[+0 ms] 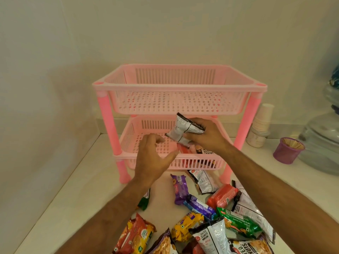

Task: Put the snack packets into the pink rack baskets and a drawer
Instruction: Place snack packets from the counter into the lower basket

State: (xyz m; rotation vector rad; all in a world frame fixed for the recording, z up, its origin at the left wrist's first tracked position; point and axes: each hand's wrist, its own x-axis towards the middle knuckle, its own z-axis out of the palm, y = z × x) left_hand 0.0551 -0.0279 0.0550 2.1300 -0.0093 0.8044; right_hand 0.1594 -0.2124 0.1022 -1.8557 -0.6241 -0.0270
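White counter (pixel 77 182) (cream walls (pixel 55 43)).

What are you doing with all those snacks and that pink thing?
A person is tidying snack packets into a pink rack with two baskets. The right hand grips a silver packet over the lower basket, where a few packets already lie at the right side. The left hand hovers open beside it, holding nothing. The top basket looks empty. Lots more packets wait in a pile on the white counter in front.
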